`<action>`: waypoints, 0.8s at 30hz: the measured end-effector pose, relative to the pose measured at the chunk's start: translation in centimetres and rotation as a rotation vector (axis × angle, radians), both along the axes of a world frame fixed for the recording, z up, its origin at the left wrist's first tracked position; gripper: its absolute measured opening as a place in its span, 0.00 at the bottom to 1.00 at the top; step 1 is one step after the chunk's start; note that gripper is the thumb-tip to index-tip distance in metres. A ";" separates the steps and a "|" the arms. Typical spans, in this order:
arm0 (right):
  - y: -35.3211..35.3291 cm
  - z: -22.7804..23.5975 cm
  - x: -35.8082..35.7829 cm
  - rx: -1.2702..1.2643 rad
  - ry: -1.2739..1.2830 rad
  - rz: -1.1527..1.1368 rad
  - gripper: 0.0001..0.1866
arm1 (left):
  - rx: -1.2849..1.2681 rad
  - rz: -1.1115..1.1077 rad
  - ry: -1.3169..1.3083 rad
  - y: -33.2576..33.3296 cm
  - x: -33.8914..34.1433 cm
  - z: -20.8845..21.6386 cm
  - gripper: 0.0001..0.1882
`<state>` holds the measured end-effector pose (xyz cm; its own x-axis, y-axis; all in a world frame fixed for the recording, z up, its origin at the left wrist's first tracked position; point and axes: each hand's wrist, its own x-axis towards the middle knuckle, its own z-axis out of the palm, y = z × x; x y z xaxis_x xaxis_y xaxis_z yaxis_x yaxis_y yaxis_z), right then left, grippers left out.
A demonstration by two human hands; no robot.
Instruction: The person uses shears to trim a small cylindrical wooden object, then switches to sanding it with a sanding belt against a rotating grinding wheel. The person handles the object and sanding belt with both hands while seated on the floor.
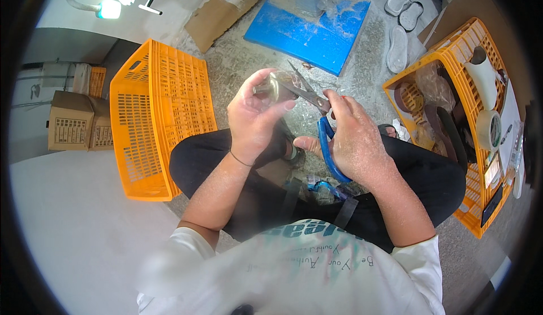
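The left hand [254, 114] pinches a clear, rounded, plastic-looking piece [280, 86]; to its right, the right hand [359, 136] grips opened, blue-handled metal scissors [313, 97]. Trimming seems underway, calling next for a cut clear of the left hand.

Blue-handled scissors [324, 145] partly hidden by right hand [357, 136]

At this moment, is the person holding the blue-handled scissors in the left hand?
No, the right hand holds the blue-handled scissors, while the left hand holds a clear object.
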<state>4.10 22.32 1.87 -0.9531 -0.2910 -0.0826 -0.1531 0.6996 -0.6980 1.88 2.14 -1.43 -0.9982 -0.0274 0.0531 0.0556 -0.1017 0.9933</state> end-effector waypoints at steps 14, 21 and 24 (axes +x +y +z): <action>0.6 0.1 -1.3 -0.038 -0.220 -0.002 0.26 | -0.322 -0.075 0.050 -0.3 0.6 -0.7 0.33; 0.4 0.8 -1.1 -0.230 -0.305 -0.065 0.30 | -0.013 0.032 0.103 -0.2 -0.3 -0.3 0.33; 0.5 1.4 -0.7 -0.256 -0.269 -0.020 0.24 | -0.060 0.087 0.172 -0.2 -0.4 -0.5 0.34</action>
<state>3.43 22.86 3.32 -0.9131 -0.3162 -0.2575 0.0713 0.4980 -0.8642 1.49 1.92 -1.88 -0.9683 -0.1050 0.2265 0.2308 -0.0303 0.9725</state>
